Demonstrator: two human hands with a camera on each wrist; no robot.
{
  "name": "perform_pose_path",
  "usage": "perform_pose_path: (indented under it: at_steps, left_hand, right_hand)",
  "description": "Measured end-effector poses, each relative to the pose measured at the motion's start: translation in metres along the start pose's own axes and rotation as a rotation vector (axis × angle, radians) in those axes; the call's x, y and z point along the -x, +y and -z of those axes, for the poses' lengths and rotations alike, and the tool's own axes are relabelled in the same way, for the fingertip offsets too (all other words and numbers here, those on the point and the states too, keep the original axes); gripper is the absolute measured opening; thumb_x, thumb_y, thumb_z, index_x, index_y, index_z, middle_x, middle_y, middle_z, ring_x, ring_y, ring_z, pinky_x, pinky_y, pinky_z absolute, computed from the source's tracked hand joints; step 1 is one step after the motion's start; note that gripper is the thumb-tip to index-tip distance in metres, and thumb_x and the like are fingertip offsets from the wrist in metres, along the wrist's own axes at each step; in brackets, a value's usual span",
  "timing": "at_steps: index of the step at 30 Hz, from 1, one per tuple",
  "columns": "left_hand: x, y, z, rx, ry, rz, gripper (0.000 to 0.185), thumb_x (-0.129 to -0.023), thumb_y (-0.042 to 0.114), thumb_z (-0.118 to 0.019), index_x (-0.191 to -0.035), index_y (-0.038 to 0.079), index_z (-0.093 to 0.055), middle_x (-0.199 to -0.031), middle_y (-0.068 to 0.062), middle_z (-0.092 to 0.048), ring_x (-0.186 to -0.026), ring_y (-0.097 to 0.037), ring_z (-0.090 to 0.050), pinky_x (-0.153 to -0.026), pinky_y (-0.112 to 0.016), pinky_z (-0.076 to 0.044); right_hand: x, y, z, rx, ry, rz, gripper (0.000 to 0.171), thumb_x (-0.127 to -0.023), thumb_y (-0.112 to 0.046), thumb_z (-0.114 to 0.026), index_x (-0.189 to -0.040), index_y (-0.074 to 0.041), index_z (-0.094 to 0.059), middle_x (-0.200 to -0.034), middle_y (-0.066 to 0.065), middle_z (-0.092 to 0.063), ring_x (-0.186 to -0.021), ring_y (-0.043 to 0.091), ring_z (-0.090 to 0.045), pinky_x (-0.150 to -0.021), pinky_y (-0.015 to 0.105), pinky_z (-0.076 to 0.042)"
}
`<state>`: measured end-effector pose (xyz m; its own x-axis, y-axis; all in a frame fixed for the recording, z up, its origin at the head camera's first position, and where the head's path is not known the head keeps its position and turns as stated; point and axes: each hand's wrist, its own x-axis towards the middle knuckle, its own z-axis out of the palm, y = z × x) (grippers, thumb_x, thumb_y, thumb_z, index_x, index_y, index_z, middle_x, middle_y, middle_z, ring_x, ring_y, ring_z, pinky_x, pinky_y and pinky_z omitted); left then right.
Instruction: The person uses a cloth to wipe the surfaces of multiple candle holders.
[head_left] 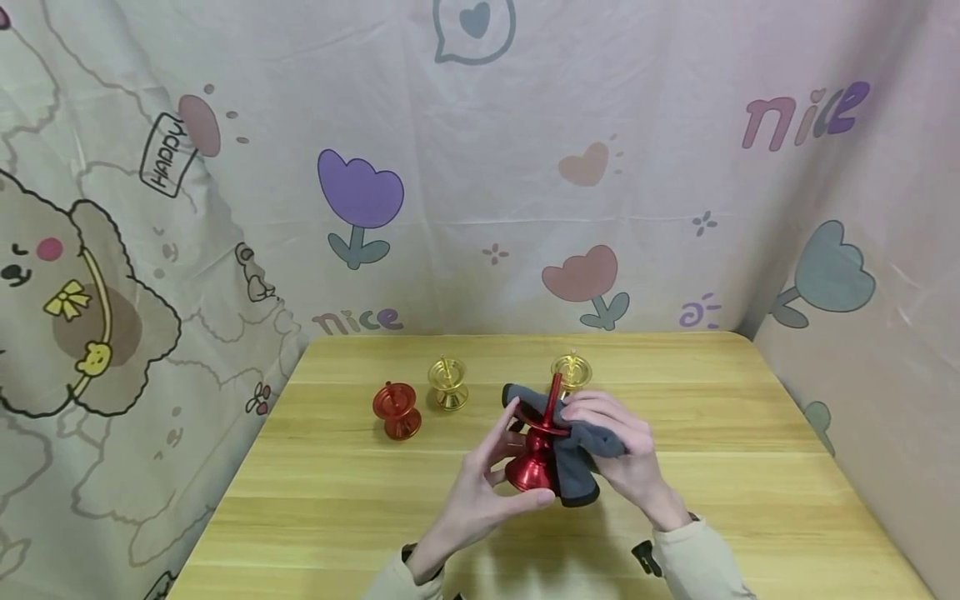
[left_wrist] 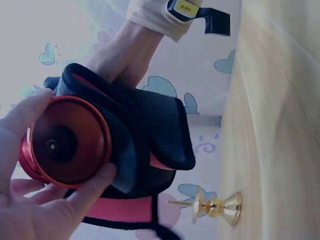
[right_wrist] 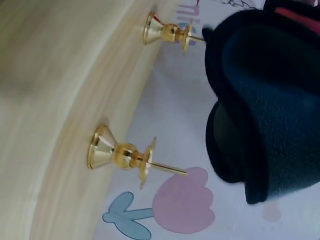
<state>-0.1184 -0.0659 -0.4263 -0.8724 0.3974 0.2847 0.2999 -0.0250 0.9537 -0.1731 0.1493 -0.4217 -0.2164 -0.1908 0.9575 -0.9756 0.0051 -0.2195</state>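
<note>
My left hand (head_left: 474, 498) grips a shiny red candle holder (head_left: 531, 473) by its flared base, fingers behind and thumb in front. The holder is raised above the table and nearly upright, its long spike pointing up. In the left wrist view its hollow round underside (left_wrist: 90, 142) faces the camera. A dark grey cloth (head_left: 576, 477) with black edging is bunched in my right hand (head_left: 617, 429) and lies against the holder's right side at dish and stem. A pink-red side of the cloth (left_wrist: 122, 209) shows in the left wrist view. The cloth hides my right fingertips.
Another red candle holder (head_left: 397, 408) stands at the left of the wooden table (head_left: 315, 517). One gold candle holder (head_left: 448, 383) is beside it, and another gold one (head_left: 572, 369) stands behind my hands. A patterned curtain (head_left: 480, 167) surrounds the table's back and sides.
</note>
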Motion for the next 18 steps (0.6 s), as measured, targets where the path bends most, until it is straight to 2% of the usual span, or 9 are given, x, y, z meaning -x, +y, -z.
perform_pose_path:
  at_steps: [4,8,11,13,18]
  left_hand:
    - [0.0007,0.0008,0.0012,0.032,-0.011,-0.027,0.102,-0.083,0.005,-0.081,-0.161,0.03,-0.021,-0.127,-0.022,-0.064,-0.114,-0.018,-0.066,-0.097,-0.03,-0.058]
    - [0.0016,0.0015,0.0032,0.028,-0.015,-0.026,0.102,-0.083,0.005,-0.08,-0.161,0.03,-0.021,-0.127,-0.022,-0.064,-0.115,-0.018,-0.066,-0.097,-0.031,-0.058]
    - [0.0031,0.0029,0.0036,0.016,-0.001,-0.02,0.102,-0.083,0.006,-0.081,-0.162,0.029,-0.021,-0.126,-0.021,-0.064,-0.114,-0.02,-0.066,-0.097,-0.031,-0.058]
    - [0.0039,0.004,0.0031,0.0,0.014,-0.014,0.103,-0.082,0.007,-0.082,-0.162,0.029,-0.021,-0.126,-0.02,-0.065,-0.114,-0.021,-0.067,-0.096,-0.031,-0.058]
    - [0.005,0.0074,0.0011,-0.024,0.053,0.055,0.103,-0.081,0.011,-0.084,-0.162,0.027,-0.022,-0.126,-0.016,-0.067,-0.114,-0.026,-0.068,-0.095,-0.03,-0.058]
  right_hand:
    - [-0.0004,0.0002,0.0033,0.006,-0.009,-0.035,0.025,-0.093,-0.009,-0.071,-0.108,0.011,-0.071,-0.107,0.024,-0.068,-0.11,0.023,-0.066,-0.105,0.025,-0.052]
    - [0.0014,-0.0019,0.0065,0.044,-0.027,-0.126,0.028,-0.093,-0.011,-0.073,-0.111,0.011,-0.07,-0.106,0.024,-0.067,-0.111,0.015,-0.066,-0.102,0.019,-0.052]
    - [0.0027,-0.0028,0.0078,0.079,-0.059,-0.163,0.027,-0.09,-0.007,-0.073,-0.112,0.009,-0.07,-0.106,0.024,-0.067,-0.109,0.014,-0.066,-0.102,0.018,-0.051]
    - [0.0028,-0.0035,0.0081,0.105,-0.083,-0.146,0.026,-0.088,-0.005,-0.071,-0.111,0.007,-0.071,-0.108,0.022,-0.067,-0.108,0.016,-0.066,-0.103,0.018,-0.051]
    - [-0.004,-0.0081,0.0047,0.24,-0.116,0.023,0.02,-0.098,-0.009,-0.063,-0.105,0.006,-0.073,-0.103,0.022,-0.069,-0.098,0.027,-0.067,-0.104,0.02,-0.052]
